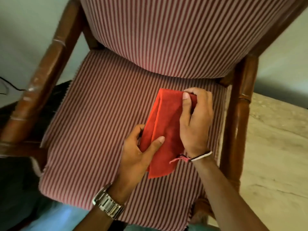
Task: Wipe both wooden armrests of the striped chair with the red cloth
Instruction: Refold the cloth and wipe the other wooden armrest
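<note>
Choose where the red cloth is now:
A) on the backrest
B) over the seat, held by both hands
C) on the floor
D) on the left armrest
B: the cloth is over the striped seat, gripped by the left hand and right hand.

Both forearms come in bare, no sleeves showing. On the left wrist there's a chunky silver metal watch (108, 205) with a linked bracelet band. Over on the right wrist, thin cords (200, 155), one black, one white, and just beside them a pink thread tie (177, 159) with loose, frayed ends.
</note>
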Action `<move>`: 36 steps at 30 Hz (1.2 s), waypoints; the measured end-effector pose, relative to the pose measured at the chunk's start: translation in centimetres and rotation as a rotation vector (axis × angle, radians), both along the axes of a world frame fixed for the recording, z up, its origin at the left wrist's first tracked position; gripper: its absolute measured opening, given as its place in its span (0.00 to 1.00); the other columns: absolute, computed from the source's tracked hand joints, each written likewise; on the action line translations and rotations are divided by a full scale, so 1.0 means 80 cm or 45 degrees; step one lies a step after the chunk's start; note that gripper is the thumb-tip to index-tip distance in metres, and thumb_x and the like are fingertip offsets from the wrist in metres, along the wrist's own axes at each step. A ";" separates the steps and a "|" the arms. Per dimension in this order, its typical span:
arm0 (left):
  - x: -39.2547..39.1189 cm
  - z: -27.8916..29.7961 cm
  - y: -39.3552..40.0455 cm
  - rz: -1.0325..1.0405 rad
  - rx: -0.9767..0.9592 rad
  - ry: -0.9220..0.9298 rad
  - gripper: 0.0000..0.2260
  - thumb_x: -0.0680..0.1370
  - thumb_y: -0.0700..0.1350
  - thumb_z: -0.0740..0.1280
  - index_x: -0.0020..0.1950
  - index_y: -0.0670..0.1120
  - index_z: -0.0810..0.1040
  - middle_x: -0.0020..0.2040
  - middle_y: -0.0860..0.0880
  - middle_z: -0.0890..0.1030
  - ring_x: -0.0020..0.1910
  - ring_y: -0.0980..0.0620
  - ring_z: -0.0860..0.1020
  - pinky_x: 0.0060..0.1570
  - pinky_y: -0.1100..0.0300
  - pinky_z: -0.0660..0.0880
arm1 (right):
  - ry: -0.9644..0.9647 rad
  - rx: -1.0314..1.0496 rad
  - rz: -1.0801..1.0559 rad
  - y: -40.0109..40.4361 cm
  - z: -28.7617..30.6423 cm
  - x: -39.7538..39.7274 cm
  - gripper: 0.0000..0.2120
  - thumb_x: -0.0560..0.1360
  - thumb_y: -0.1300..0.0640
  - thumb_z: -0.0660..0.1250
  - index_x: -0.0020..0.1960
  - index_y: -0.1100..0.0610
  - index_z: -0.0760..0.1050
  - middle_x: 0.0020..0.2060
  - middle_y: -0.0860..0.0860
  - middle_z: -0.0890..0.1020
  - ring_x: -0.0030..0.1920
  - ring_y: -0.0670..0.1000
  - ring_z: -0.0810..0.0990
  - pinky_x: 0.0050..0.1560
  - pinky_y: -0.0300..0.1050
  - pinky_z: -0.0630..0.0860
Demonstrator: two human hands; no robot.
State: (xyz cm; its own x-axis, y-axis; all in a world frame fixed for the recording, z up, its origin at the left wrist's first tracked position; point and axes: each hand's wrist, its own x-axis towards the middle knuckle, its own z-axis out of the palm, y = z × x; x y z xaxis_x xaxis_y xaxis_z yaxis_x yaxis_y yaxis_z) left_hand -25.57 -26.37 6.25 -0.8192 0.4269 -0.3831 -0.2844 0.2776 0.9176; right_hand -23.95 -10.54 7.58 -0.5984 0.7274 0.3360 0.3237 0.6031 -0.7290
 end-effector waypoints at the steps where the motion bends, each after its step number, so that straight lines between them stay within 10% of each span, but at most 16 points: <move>1: -0.013 0.008 -0.020 0.013 -0.014 0.039 0.11 0.72 0.52 0.74 0.52 0.55 0.79 0.49 0.55 0.85 0.47 0.56 0.85 0.49 0.54 0.85 | 0.020 -0.037 0.026 -0.018 0.007 -0.014 0.08 0.83 0.64 0.62 0.55 0.67 0.78 0.50 0.60 0.80 0.51 0.44 0.73 0.58 0.25 0.66; 10: -0.166 0.060 -0.208 0.272 -0.377 0.396 0.17 0.76 0.56 0.70 0.62 0.51 0.81 0.56 0.52 0.84 0.54 0.51 0.83 0.57 0.45 0.81 | 0.081 -0.523 0.530 -0.169 0.056 -0.187 0.08 0.82 0.62 0.63 0.59 0.60 0.77 0.53 0.50 0.81 0.54 0.46 0.80 0.57 0.46 0.79; 14: -0.247 0.044 -0.258 0.235 -0.615 0.562 0.19 0.78 0.56 0.68 0.66 0.49 0.79 0.55 0.53 0.81 0.47 0.60 0.79 0.52 0.62 0.74 | 0.034 -0.781 0.448 -0.222 0.034 -0.273 0.06 0.81 0.60 0.66 0.57 0.58 0.76 0.41 0.42 0.78 0.37 0.39 0.77 0.41 0.40 0.78; 19: -0.314 0.000 -0.283 0.091 -0.961 0.559 0.24 0.81 0.58 0.63 0.72 0.45 0.73 0.64 0.40 0.79 0.61 0.42 0.78 0.61 0.44 0.76 | -0.174 -0.934 0.481 -0.258 -0.017 -0.347 0.08 0.81 0.59 0.66 0.59 0.58 0.74 0.46 0.49 0.79 0.41 0.43 0.78 0.42 0.35 0.76; 24: -0.321 0.003 -0.281 -0.175 -1.126 0.878 0.30 0.81 0.50 0.60 0.82 0.46 0.56 0.79 0.37 0.63 0.77 0.37 0.64 0.70 0.33 0.70 | -0.121 -0.298 0.321 -0.242 -0.085 -0.281 0.17 0.84 0.51 0.61 0.70 0.57 0.71 0.62 0.50 0.79 0.63 0.43 0.78 0.64 0.37 0.76; 28: -0.323 0.000 -0.251 -0.527 -0.959 1.070 0.36 0.76 0.46 0.58 0.83 0.45 0.51 0.84 0.39 0.47 0.83 0.41 0.49 0.75 0.35 0.65 | -0.988 0.271 0.566 -0.249 -0.184 -0.181 0.30 0.86 0.44 0.53 0.82 0.59 0.56 0.82 0.60 0.58 0.83 0.58 0.56 0.82 0.57 0.60; 36: -0.351 -0.049 -0.214 -0.598 -1.147 1.213 0.29 0.86 0.51 0.48 0.83 0.39 0.43 0.84 0.38 0.46 0.84 0.41 0.47 0.83 0.45 0.51 | -1.076 0.449 0.574 -0.247 -0.247 -0.157 0.33 0.85 0.40 0.45 0.84 0.57 0.48 0.84 0.58 0.50 0.85 0.55 0.48 0.84 0.56 0.51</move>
